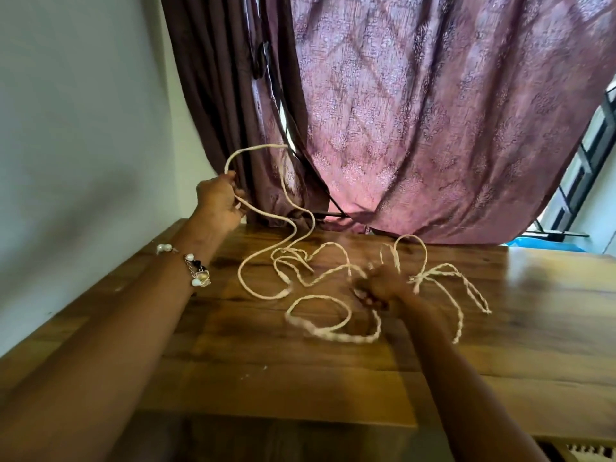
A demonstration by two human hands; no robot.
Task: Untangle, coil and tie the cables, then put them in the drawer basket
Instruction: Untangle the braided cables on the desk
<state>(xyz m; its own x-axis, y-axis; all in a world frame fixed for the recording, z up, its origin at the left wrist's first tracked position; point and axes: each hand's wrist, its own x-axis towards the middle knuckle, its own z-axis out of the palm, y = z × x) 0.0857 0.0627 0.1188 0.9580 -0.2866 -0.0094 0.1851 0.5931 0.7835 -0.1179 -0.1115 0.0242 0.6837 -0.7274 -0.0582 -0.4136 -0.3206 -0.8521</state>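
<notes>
Cord (310,258) of pale cream colour lay in loose tangled loops across the wooden table (500,355). The left hand (218,201) was lifted above the far edge, its fingers curled round one strand, and a loop stood up over it. The right hand (380,288), blurred, was low among the loops; it seemed to pinch the cord, but I could not tell. A beaded bracelet (195,265) was on the left wrist. Purple curtains (433,121) hung behind.

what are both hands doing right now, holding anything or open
Left hand: raised above the table, gripping a loop of the cream cord.
Right hand: down on the cord on the table, blurred; grip cannot be told.
</notes>
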